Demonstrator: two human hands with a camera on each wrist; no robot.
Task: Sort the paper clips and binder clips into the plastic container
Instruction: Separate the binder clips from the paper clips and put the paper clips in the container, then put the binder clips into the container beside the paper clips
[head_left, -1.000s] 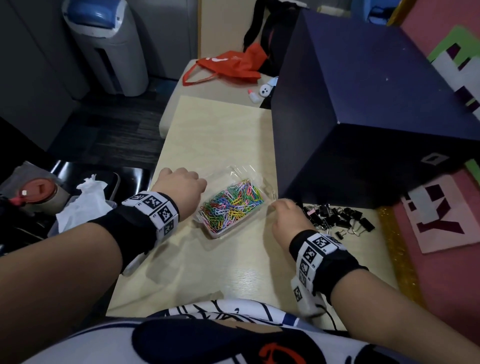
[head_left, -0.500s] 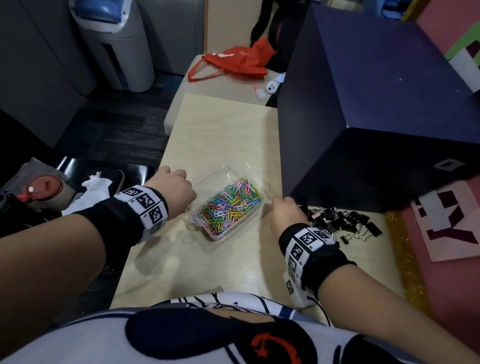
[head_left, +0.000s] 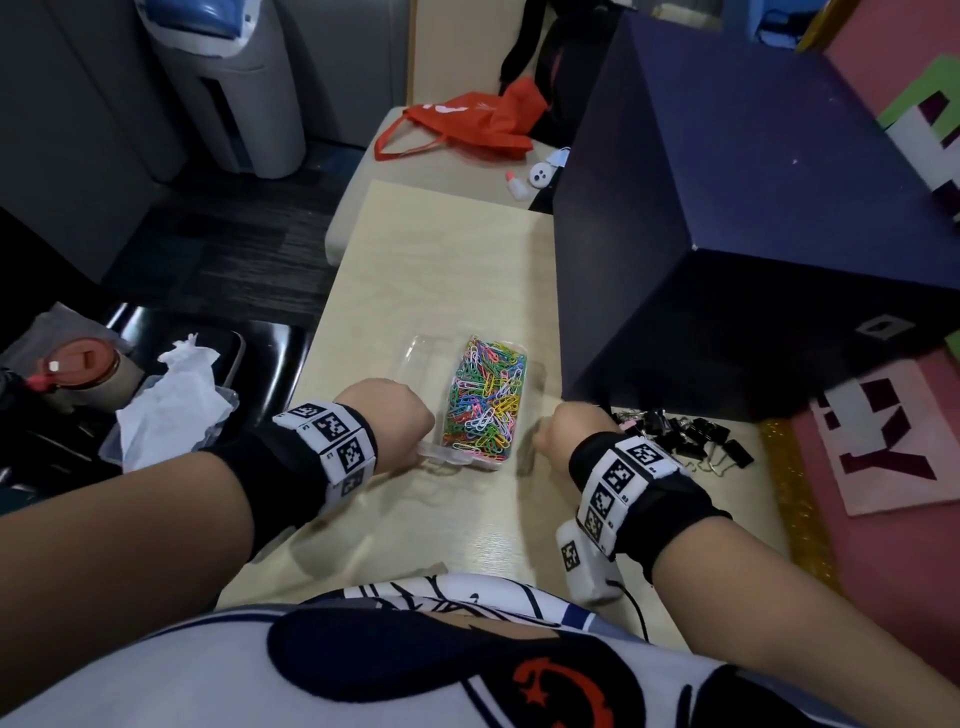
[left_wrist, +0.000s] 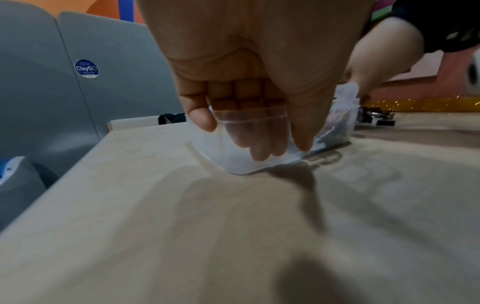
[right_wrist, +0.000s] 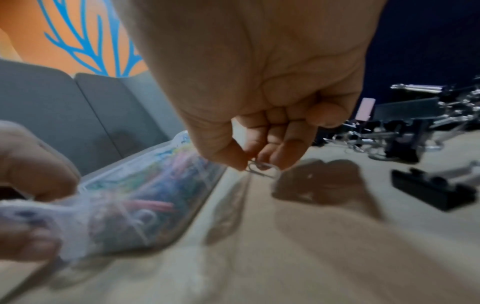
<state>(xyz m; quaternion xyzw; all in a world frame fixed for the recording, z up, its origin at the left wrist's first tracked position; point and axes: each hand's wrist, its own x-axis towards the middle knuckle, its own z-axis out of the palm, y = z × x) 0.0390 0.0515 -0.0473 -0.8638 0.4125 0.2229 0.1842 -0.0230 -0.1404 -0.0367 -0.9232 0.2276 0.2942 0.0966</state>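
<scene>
Pale table (head_left: 415, 249) — your left hand (head_left: 395, 415) grips the plastic container (head_left: 423, 358), right hand (right_wrist: 259, 102) pinches a paper clip (right_wrist: 262, 169) — a loose pinch could drop it short.

You wear a black wristband (head_left: 270, 467) on your left forearm, ringed near the hand by a white strap of square black-and-white coded markers (head_left: 332, 441). Your right forearm carries a matching black band (head_left: 670, 514) with its own marker strap (head_left: 623, 467); beneath it hangs a small white camera block (head_left: 584, 564) bearing one more marker, a thin black cable (head_left: 636, 610) trailing from it. Your shirt (head_left: 363, 670) is white, printed in dark navy with a red emblem.
</scene>
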